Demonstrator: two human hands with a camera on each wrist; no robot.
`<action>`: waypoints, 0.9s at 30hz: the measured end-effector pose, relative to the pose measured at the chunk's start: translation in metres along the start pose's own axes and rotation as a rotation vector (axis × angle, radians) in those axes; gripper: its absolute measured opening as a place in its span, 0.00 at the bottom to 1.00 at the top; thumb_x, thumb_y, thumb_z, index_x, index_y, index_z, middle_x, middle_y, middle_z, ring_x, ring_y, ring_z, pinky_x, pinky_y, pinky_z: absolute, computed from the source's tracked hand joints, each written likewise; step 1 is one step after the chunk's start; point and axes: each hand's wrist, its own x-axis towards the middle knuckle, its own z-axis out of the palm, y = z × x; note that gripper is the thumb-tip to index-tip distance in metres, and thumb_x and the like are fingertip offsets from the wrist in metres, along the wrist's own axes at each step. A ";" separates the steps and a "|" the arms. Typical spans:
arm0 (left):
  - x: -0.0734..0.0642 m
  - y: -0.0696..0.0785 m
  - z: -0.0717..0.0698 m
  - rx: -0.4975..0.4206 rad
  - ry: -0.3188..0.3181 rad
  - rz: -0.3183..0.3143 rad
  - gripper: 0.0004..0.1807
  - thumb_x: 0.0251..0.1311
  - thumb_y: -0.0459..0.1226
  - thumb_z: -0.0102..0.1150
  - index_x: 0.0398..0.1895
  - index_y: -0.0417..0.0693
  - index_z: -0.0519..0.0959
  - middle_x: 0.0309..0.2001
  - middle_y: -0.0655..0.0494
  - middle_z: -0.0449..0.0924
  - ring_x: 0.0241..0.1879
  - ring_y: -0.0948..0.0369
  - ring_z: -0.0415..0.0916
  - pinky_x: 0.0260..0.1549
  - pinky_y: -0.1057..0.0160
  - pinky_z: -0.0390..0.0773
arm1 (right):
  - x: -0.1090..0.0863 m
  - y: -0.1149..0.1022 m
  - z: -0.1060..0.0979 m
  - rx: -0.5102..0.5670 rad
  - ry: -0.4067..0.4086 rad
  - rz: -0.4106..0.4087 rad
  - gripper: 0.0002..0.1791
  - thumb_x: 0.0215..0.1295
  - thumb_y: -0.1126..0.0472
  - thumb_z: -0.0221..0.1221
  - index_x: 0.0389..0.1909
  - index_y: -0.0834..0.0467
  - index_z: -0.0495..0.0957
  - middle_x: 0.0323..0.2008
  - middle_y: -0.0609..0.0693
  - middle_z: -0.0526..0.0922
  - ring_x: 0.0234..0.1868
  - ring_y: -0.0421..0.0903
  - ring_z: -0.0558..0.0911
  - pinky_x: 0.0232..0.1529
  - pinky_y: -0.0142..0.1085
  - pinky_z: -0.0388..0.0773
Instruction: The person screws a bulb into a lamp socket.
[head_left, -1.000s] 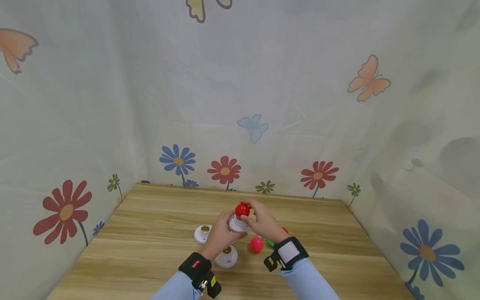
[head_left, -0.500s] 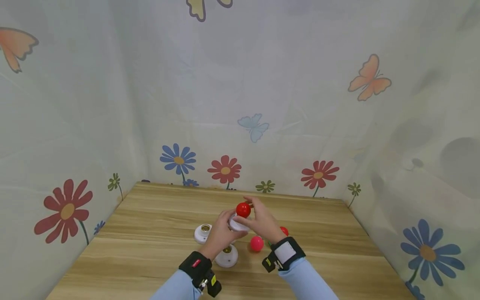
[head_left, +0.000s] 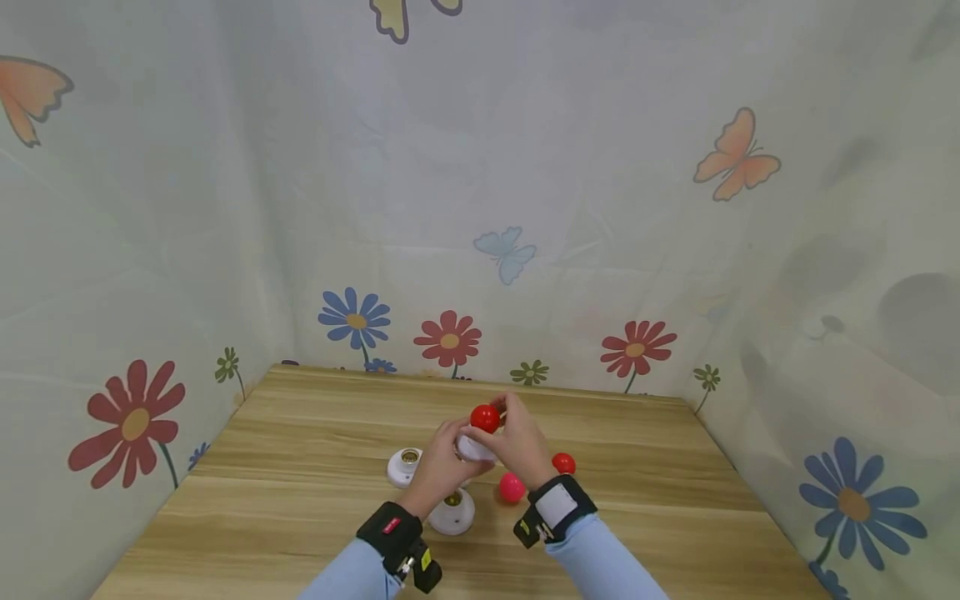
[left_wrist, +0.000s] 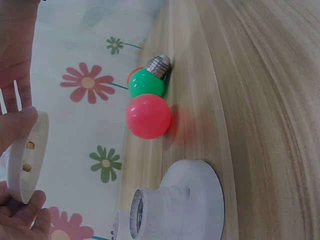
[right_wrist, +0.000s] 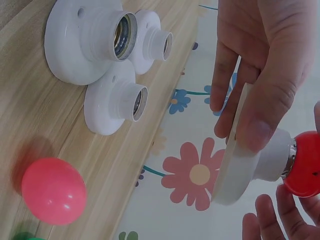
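My left hand (head_left: 438, 471) holds a white lamp socket (right_wrist: 235, 172) by its round base, the thumb lying across it in the right wrist view. A red light bulb (head_left: 484, 418) sits in the socket's mouth, some of its metal cap still showing in the right wrist view. Fingers of my right hand (head_left: 521, 446) curl round the bulb, the thumb low at its near side. Socket and bulb are held above the table, tilted. In the left wrist view the base's underside shows two brass-coloured screws, and the bulb is out of sight there.
On the wooden table (head_left: 315, 433) stand white sockets, one at the left (head_left: 405, 468) and one nearer (head_left: 452, 512); the right wrist view shows three. Right of them lie a pink bulb (head_left: 512, 487), another red bulb (head_left: 564, 463) and a green bulb (left_wrist: 147, 82). A flowered curtain (head_left: 480, 167) surrounds the table.
My right hand has shifted slightly left and turned about the bulb, its thumb moving lower. The red bulb on the table has come into full view. My left hand stays put.
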 end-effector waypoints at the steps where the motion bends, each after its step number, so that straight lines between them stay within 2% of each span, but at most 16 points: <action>1: 0.000 0.001 0.000 0.005 0.001 -0.003 0.41 0.47 0.51 0.74 0.65 0.54 0.69 0.57 0.54 0.72 0.56 0.52 0.74 0.53 0.48 0.78 | 0.000 0.000 -0.001 0.009 -0.003 -0.003 0.35 0.50 0.42 0.71 0.53 0.55 0.68 0.46 0.52 0.77 0.45 0.52 0.77 0.42 0.39 0.82; 6: 0.000 0.003 0.000 0.027 0.017 0.010 0.42 0.46 0.50 0.74 0.66 0.51 0.69 0.56 0.53 0.73 0.54 0.51 0.75 0.52 0.48 0.79 | -0.002 0.003 -0.004 0.087 -0.020 -0.052 0.33 0.53 0.47 0.71 0.55 0.56 0.69 0.48 0.51 0.78 0.49 0.52 0.77 0.47 0.42 0.82; 9: 0.000 0.003 0.000 0.020 0.022 0.019 0.42 0.46 0.50 0.75 0.65 0.50 0.69 0.55 0.52 0.73 0.54 0.52 0.75 0.52 0.48 0.79 | -0.004 0.005 -0.006 0.129 -0.037 -0.082 0.31 0.55 0.52 0.70 0.57 0.56 0.70 0.50 0.51 0.79 0.50 0.50 0.77 0.52 0.48 0.80; 13: 0.000 0.002 0.000 0.005 0.027 0.022 0.42 0.46 0.49 0.75 0.65 0.50 0.70 0.55 0.52 0.73 0.54 0.52 0.74 0.53 0.48 0.78 | -0.006 0.006 -0.008 0.161 -0.061 -0.111 0.29 0.57 0.56 0.68 0.58 0.56 0.71 0.52 0.52 0.79 0.53 0.51 0.77 0.57 0.55 0.75; 16: 0.001 0.001 0.001 0.005 0.031 0.021 0.42 0.46 0.49 0.75 0.65 0.50 0.70 0.56 0.52 0.73 0.54 0.52 0.73 0.54 0.47 0.77 | -0.006 0.006 -0.009 0.163 -0.070 -0.124 0.29 0.58 0.57 0.68 0.60 0.57 0.71 0.53 0.52 0.79 0.54 0.52 0.76 0.58 0.57 0.74; 22: 0.000 0.000 0.002 0.012 0.030 0.019 0.42 0.46 0.51 0.75 0.66 0.50 0.69 0.57 0.52 0.73 0.55 0.52 0.73 0.55 0.46 0.77 | -0.007 0.006 -0.008 0.167 -0.061 -0.117 0.36 0.56 0.53 0.69 0.64 0.58 0.67 0.58 0.54 0.76 0.58 0.54 0.74 0.57 0.58 0.74; 27: 0.000 -0.001 0.001 -0.002 0.008 -0.008 0.43 0.46 0.53 0.74 0.66 0.53 0.68 0.58 0.53 0.72 0.57 0.51 0.73 0.56 0.46 0.76 | -0.005 0.008 -0.002 0.078 0.018 -0.089 0.37 0.54 0.45 0.70 0.61 0.57 0.69 0.53 0.52 0.77 0.53 0.52 0.76 0.52 0.48 0.79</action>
